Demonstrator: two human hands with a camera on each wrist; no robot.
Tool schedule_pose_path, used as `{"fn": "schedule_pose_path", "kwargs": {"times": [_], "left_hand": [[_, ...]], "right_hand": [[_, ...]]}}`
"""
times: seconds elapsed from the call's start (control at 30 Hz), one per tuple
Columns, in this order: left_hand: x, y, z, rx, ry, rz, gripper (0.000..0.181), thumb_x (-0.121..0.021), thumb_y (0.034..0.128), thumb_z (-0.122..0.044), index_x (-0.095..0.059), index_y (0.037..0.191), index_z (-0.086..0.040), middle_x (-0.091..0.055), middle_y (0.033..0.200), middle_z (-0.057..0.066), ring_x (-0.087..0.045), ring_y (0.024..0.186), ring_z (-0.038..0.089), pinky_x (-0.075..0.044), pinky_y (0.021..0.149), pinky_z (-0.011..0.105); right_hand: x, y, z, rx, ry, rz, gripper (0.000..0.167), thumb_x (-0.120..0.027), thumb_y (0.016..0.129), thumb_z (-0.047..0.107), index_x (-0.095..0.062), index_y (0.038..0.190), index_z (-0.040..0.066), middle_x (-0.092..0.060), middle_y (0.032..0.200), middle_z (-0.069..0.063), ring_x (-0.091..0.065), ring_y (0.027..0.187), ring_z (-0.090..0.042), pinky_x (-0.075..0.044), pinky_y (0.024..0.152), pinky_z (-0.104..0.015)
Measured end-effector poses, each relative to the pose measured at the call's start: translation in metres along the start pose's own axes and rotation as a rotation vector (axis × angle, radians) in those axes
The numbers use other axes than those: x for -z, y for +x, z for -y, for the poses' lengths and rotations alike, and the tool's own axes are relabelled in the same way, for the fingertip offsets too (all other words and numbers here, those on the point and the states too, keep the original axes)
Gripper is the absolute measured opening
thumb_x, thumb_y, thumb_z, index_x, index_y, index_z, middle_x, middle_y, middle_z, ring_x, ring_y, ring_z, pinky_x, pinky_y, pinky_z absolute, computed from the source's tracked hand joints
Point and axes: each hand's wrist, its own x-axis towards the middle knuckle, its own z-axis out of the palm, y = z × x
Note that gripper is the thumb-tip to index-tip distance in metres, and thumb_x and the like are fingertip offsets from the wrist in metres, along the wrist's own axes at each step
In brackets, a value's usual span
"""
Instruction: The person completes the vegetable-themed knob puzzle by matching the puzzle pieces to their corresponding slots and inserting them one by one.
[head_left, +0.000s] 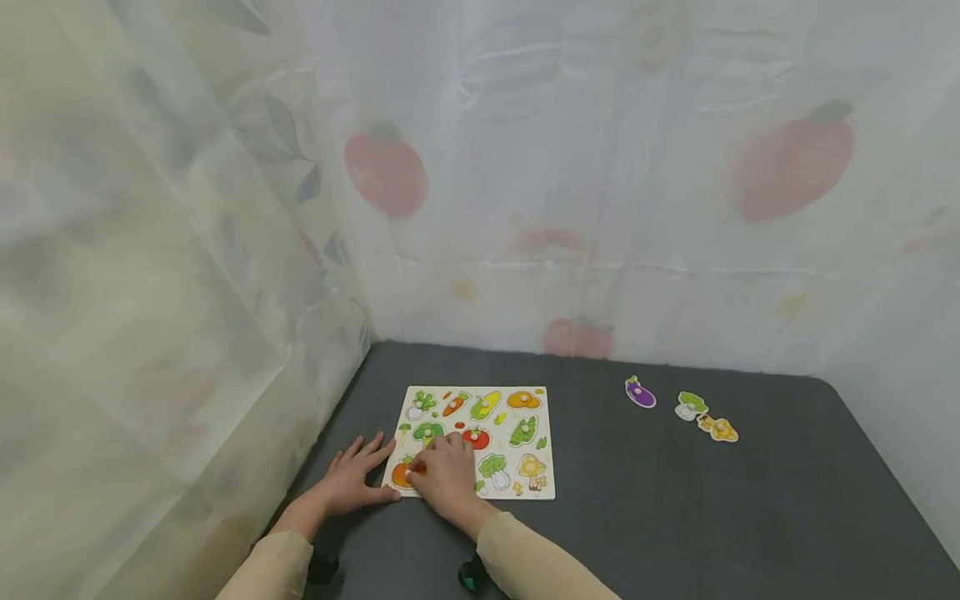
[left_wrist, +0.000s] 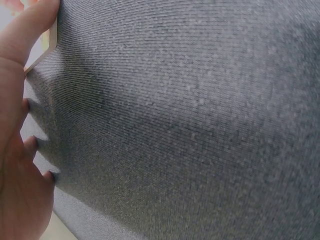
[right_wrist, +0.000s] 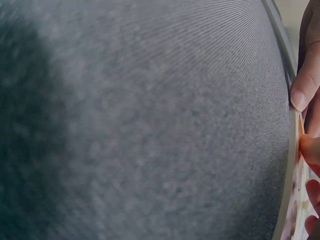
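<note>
A white wooden vegetable puzzle board [head_left: 500,442] lies on the dark table, filled with colourful pieces such as a tomato [head_left: 477,438], a broccoli [head_left: 427,431] and a mushroom [head_left: 532,467]. My left hand [head_left: 348,483] rests at the board's left edge, fingers spread, its thumb at the near left corner. At that corner my right hand [head_left: 447,475] bends its thumb and fingers onto an orange pumpkin piece [head_left: 400,476], pinching it. The right hand covers the board's lower middle. In the right wrist view, the left thumb [right_wrist: 307,82] presses on the board's rim.
Right of the board lie an eggplant piece [head_left: 641,393], a green-topped white vegetable piece [head_left: 690,406] and a yellow-orange piece [head_left: 718,428], the last two touching. Printed curtains [head_left: 480,167] hang behind and to the left of the dark table [head_left: 637,517].
</note>
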Motion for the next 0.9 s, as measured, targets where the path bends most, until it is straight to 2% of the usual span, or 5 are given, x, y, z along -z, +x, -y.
{"fn": "schedule_pose_path", "kwargs": {"times": [0.33,0.43,0.6,0.73,0.9], "left_hand": [[0.004,-0.002,-0.003,-0.008,0.025,0.002,0.101,-0.078,0.0817,-0.062,-0.036,0.161,-0.015,-0.026,0.165,0.022,-0.011,0.149,0.056,-0.006,0.111,0.079],[0.004,-0.003,-0.003,-0.012,0.033,0.0,0.1,-0.078,0.0818,-0.062,-0.038,0.16,-0.015,-0.026,0.165,0.021,-0.012,0.149,0.056,-0.007,0.111,0.079],[0.003,-0.002,-0.004,-0.008,0.035,0.0,0.101,-0.079,0.0804,-0.063,-0.039,0.16,-0.015,-0.027,0.165,0.022,-0.013,0.149,0.056,-0.008,0.111,0.079],[0.002,0.0,-0.003,0.01,0.03,0.006,0.103,-0.079,0.0788,-0.065,-0.038,0.16,-0.017,-0.026,0.166,0.02,-0.011,0.15,0.055,-0.007,0.112,0.078],[0.002,0.002,-0.003,0.012,0.034,0.01,0.104,-0.079,0.0784,-0.066,-0.037,0.161,-0.016,-0.026,0.166,0.02,-0.011,0.15,0.055,-0.007,0.112,0.078]], "right_hand": [[0.004,0.0,0.002,0.043,-0.035,-0.028,0.012,-0.081,0.086,0.045,-0.083,0.086,0.033,-0.058,0.089,0.011,-0.043,0.087,-0.013,-0.037,0.077,-0.035],[0.007,0.0,-0.005,0.07,-0.028,-0.005,0.013,-0.079,0.088,0.046,-0.083,0.092,0.034,-0.059,0.093,0.011,-0.044,0.092,-0.013,-0.04,0.082,-0.037],[0.029,0.004,-0.034,0.05,0.024,-0.011,0.017,-0.075,0.092,0.041,-0.082,0.104,0.032,-0.066,0.108,0.006,-0.052,0.108,-0.021,-0.044,0.091,-0.044],[0.058,0.01,-0.067,-0.037,0.095,-0.033,0.02,-0.076,0.092,0.034,-0.081,0.109,0.025,-0.066,0.113,0.002,-0.051,0.113,-0.026,-0.043,0.09,-0.047],[0.084,0.013,-0.105,-0.132,0.134,-0.06,0.025,-0.078,0.091,0.033,-0.08,0.113,0.021,-0.066,0.118,-0.001,-0.049,0.12,-0.031,-0.04,0.099,-0.054]]}}
